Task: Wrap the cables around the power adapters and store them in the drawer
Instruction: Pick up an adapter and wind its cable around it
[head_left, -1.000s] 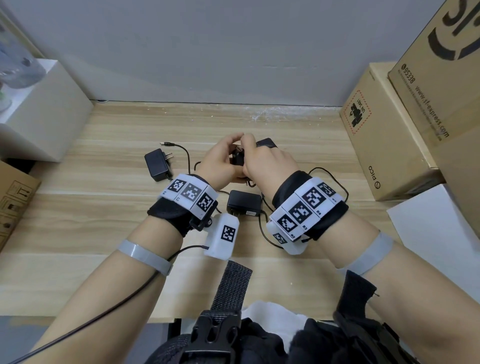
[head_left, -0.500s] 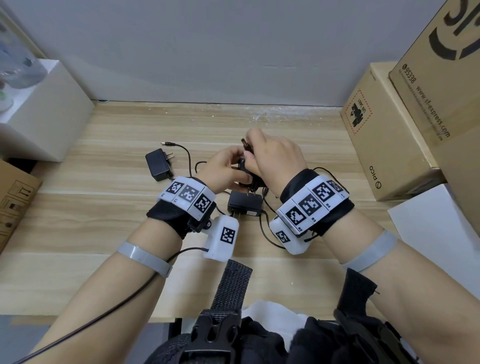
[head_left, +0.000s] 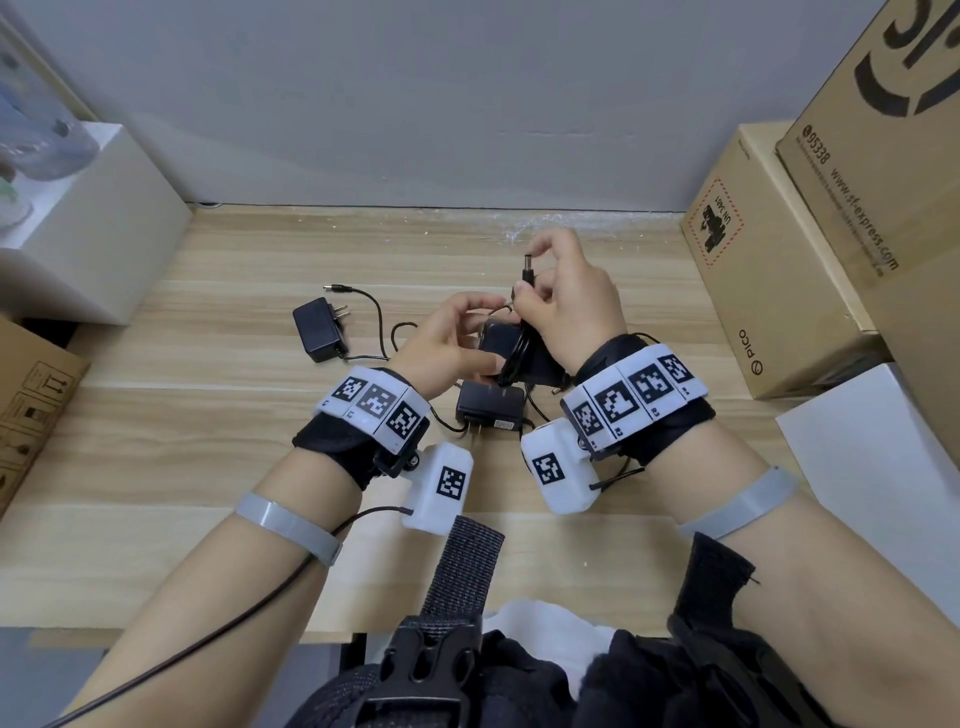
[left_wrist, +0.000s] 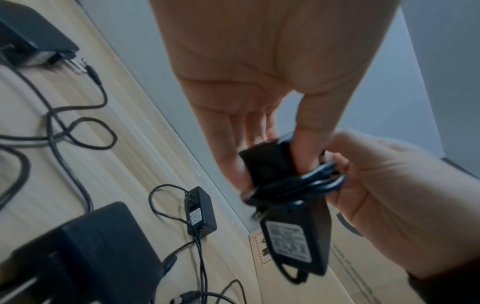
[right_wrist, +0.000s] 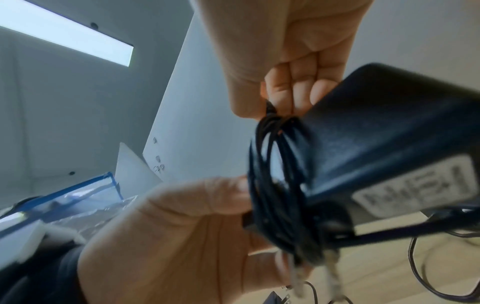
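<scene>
My left hand (head_left: 480, 335) grips a black power adapter (head_left: 497, 338) just above the wooden table (head_left: 208, 415), thumb on one side and fingers (left_wrist: 246, 131) on the other. Its black cable (head_left: 514, 364) lies in several turns round the body (left_wrist: 291, 236). My right hand (head_left: 530, 296) pinches the free end of that cable, and the barrel plug (head_left: 527, 264) sticks up above the fingers (right_wrist: 293, 90). The coils (right_wrist: 278, 185) show close up against the adapter (right_wrist: 389, 133). No drawer is in view.
Two more black adapters lie on the table with loose cables: one at the left (head_left: 318, 330), one near my wrists (head_left: 491, 405). Cardboard boxes (head_left: 769, 270) stand at the right, a white box (head_left: 93, 223) at the left, a wall behind.
My right hand has lifted and moved away from me with the cable end, so the plug now points up. The left hand has kept its hold on the adapter.
</scene>
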